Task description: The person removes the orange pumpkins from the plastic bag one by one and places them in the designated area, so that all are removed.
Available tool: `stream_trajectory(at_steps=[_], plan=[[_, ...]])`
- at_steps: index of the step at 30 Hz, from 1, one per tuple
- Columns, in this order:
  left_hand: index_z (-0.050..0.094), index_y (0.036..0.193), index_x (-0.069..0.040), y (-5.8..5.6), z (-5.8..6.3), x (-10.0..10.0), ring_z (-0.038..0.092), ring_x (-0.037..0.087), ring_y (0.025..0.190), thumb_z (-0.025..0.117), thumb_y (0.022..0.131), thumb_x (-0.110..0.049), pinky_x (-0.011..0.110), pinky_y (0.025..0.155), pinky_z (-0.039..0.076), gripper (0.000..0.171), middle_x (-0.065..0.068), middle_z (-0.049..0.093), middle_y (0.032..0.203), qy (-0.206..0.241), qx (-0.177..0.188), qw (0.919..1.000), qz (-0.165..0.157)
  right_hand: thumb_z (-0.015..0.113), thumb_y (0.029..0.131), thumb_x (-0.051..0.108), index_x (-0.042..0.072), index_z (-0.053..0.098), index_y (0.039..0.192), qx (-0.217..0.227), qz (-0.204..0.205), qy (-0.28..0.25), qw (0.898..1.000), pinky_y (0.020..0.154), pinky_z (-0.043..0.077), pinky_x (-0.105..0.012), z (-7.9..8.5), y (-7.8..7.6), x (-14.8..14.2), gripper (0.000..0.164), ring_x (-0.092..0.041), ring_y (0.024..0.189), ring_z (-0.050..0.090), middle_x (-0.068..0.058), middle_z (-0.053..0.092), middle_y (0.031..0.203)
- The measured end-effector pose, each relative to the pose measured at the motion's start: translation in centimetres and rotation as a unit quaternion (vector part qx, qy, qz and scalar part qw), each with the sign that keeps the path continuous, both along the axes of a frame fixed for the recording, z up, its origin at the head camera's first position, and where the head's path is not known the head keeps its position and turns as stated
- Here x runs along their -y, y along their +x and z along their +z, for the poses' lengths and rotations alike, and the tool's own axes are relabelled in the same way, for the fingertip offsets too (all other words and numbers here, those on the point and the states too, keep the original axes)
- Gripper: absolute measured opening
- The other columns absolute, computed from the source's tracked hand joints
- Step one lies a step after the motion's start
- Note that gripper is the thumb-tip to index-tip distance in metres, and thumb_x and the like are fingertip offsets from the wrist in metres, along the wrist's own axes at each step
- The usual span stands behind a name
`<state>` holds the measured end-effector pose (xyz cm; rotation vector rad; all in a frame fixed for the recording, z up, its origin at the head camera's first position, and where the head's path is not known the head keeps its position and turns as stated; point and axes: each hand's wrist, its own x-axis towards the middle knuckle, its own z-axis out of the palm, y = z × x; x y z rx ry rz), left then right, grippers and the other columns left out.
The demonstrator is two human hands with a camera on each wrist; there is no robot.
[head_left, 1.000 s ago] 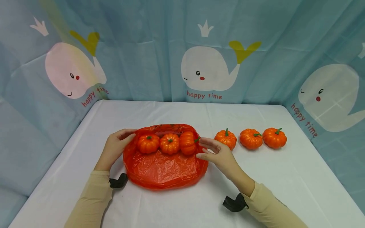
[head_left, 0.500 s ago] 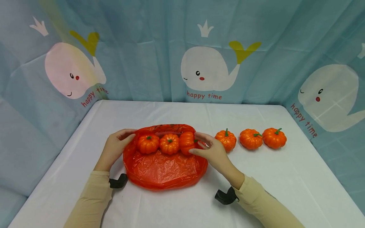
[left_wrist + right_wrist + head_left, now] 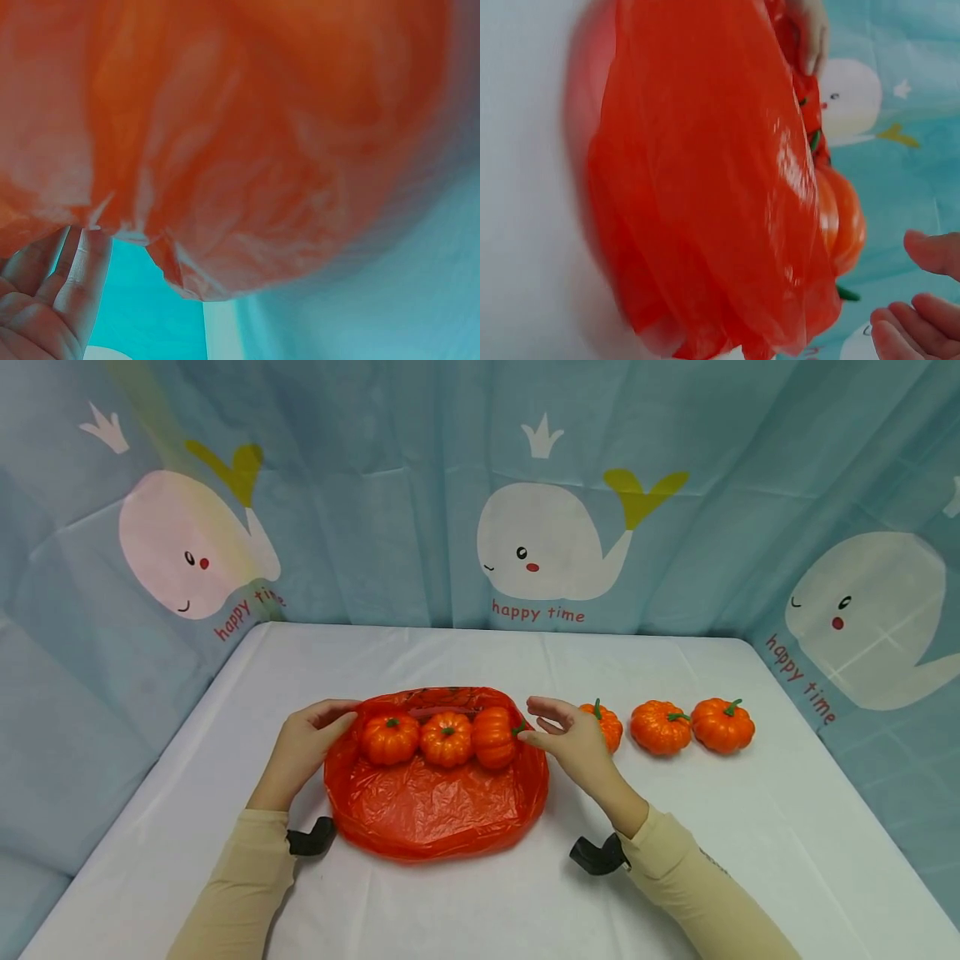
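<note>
Left of centre, the left hand (image 3: 302, 748) pinches the bag (image 3: 431, 806), likely to steady it; the right hand (image 3: 582, 747) is loose, empty.

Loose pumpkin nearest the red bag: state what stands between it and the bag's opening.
The right hand does, in the head view: it covers part of the loose pumpkin on the side toward the red bag. The bag's raised right rim also lies between. Nothing else visible does.

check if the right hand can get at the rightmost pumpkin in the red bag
Probably yes: the right hand holds nothing, close beside that pumpkin, which pokes above the rim of the red bag with nothing visible between hand and pumpkin.
</note>
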<state>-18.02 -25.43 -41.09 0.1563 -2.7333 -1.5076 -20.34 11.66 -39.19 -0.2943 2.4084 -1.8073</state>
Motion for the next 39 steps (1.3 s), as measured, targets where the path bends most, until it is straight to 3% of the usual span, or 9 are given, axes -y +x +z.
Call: stream_trajectory(at_steps=[4,10,19,27,34,39], plan=[[0.061,0.134,-0.010,0.0,0.0,0.0,0.054,0.029,0.127,0.053,0.101,-0.042,0.023,0.097,0.050,0.047,0.015,0.062,0.136,0.000,0.001,1.0000,0.000,0.076,0.086,0.007,-0.002,0.063,0.129,-0.008,-0.012,0.013,1.000,0.102,0.050,-0.036,-0.2,-0.5,-0.3,0.045,-0.029,0.126,0.060,-0.019,0.064,0.132],[0.061,0.134,-0.010,-0.1,-0.2,0.1,0.054,0.028,0.126,0.054,0.101,-0.043,0.010,0.089,0.045,0.047,0.014,0.062,0.135,0.007,-0.001,1.0000,0.000,0.075,0.086,0.008,0.000,0.067,0.125,-0.013,-0.016,0.029,0.999,0.100,0.051,-0.037,-0.2,-0.8,-0.4,0.040,-0.029,0.122,0.063,-0.020,0.067,0.127],[0.062,0.133,-0.011,-0.1,-0.2,0.0,0.055,0.028,0.125,0.054,0.101,-0.043,0.012,0.090,0.047,0.046,0.014,0.063,0.134,0.000,-0.004,1.0000,0.001,0.075,0.087,0.011,0.003,0.070,0.121,-0.023,-0.021,0.058,0.998,0.103,0.051,-0.045,-0.4,-1.3,-0.5,0.036,-0.027,0.115,0.067,-0.014,0.073,0.118],[0.062,0.133,-0.009,0.0,0.0,-0.1,0.055,0.029,0.125,0.054,0.101,-0.042,0.037,0.103,0.051,0.046,0.015,0.062,0.134,-0.001,-0.006,1.0000,0.000,0.074,0.088,0.013,0.005,0.072,0.119,-0.021,-0.017,0.066,0.997,0.104,0.049,-0.049,-0.6,-1.4,-0.3,0.032,-0.029,0.119,0.064,-0.013,0.074,0.114],[0.062,0.133,-0.011,-0.1,-0.1,-0.1,0.055,0.028,0.125,0.054,0.101,-0.043,0.012,0.090,0.047,0.046,0.013,0.063,0.134,-0.001,-0.005,1.0000,-0.002,0.075,0.088,0.015,0.008,0.074,0.114,-0.004,-0.020,0.081,0.996,0.099,0.053,-0.045,-0.6,-1.6,-0.2,0.028,-0.026,0.116,0.065,-0.010,0.075,0.112],[0.062,0.133,-0.010,0.0,0.0,0.0,0.055,0.027,0.125,0.054,0.101,-0.042,0.017,0.094,0.049,0.046,0.014,0.063,0.134,0.000,-0.006,1.0000,-0.002,0.076,0.087,0.016,0.010,0.077,0.110,-0.008,-0.018,0.088,0.996,0.094,0.055,-0.041,-0.7,-1.6,-0.3,0.023,-0.023,0.111,0.067,-0.007,0.077,0.108]])
